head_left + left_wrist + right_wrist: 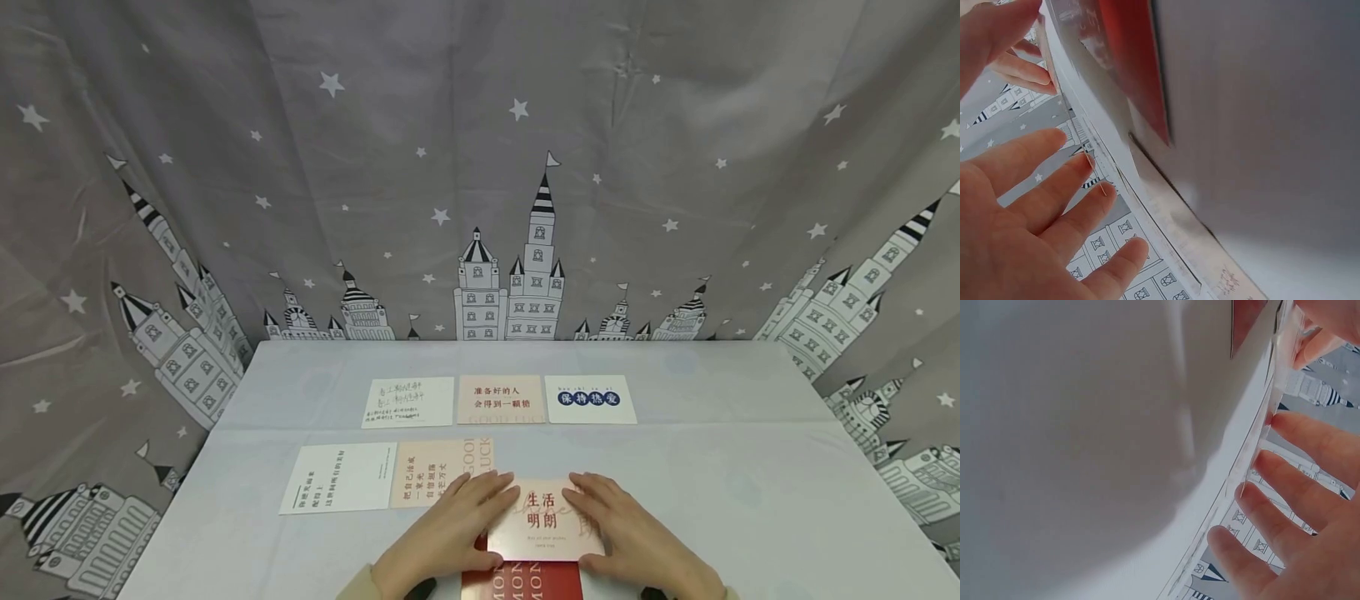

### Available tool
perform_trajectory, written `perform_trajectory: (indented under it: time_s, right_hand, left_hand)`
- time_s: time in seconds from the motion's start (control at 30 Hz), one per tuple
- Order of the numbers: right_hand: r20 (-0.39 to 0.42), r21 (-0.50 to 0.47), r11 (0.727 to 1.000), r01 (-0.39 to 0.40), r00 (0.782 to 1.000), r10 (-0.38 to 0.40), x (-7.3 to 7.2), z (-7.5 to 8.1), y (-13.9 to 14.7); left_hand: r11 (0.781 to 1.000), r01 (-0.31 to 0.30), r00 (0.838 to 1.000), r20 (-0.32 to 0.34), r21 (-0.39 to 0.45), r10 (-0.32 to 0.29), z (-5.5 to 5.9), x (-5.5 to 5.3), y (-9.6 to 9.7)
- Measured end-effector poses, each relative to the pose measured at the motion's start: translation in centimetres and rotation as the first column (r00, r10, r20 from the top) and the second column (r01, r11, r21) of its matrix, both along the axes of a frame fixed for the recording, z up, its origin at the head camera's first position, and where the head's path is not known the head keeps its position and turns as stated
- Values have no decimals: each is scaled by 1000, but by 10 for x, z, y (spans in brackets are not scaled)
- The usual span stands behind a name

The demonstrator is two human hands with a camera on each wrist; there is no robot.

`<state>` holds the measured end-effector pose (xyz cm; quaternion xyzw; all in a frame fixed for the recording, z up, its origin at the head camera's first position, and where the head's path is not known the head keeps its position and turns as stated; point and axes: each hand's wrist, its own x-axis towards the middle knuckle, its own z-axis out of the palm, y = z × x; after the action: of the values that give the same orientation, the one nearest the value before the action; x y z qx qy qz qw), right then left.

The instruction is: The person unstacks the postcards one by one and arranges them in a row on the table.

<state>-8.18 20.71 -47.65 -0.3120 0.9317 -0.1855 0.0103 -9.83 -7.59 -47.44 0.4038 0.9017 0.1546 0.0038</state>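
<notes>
A pink card (543, 537) with red Chinese characters is held between both hands near the front of the table. My left hand (450, 533) holds its left side, with the thumb by the near corner and the fingertips along the far part. On the other side, my right hand (637, 537) grips the right edge in a similar way. Under it a red-and-pink card (555, 579) with large lettering sticks out toward me, partly covered. Whether the pink card touches what lies below is hard to tell. Spread fingers (1060, 219) show in the left wrist view.
A white table (750, 467) carries more cards. The back row has a handwritten card (408, 402), a pale pink card (502, 400) and a white card with blue circles (590, 412). Left of my hands lie a white text card (341, 479) and a peach card (427, 475). A grey castle-print curtain (480, 125) hangs behind.
</notes>
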Motion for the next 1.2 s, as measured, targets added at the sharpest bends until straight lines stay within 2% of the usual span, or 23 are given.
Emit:
perform_trajectory:
  time_s: [0.13, 0.23, 0.37, 0.7, 0.97, 1.2]
  right_hand:
    - [11, 9, 1000, 7, 1000, -7, -5, 1, 2]
    - [25, 18, 1000, 9, 1000, -10, -9, 2, 3]
    - [4, 19, 1000, -2, 1000, 2, -14, 1, 6]
    - [-21, 6, 999, -44, 999, 44, -28, -2, 11]
    - [-14, 16, 999, -47, 999, 47, -40, -3, 14]
    - [-4, -4, 999, -45, 999, 45, -49, -3, 16]
  left_hand:
    - [1000, -4, 1000, 9, -9, 4, 0, -6, 4]
    - [1000, 0, 1000, -9, -13, 0, -1, -10, 7]
    - [1000, 0, 1000, -20, -24, 0, -1, -16, 9]
    - [998, -29, 1000, 1, -65, 29, -4, -26, 16]
    - [997, -34, 999, -2, -74, 34, -7, -38, 20]
    - [995, -56, 998, 27, -86, 59, -7, -46, 24]
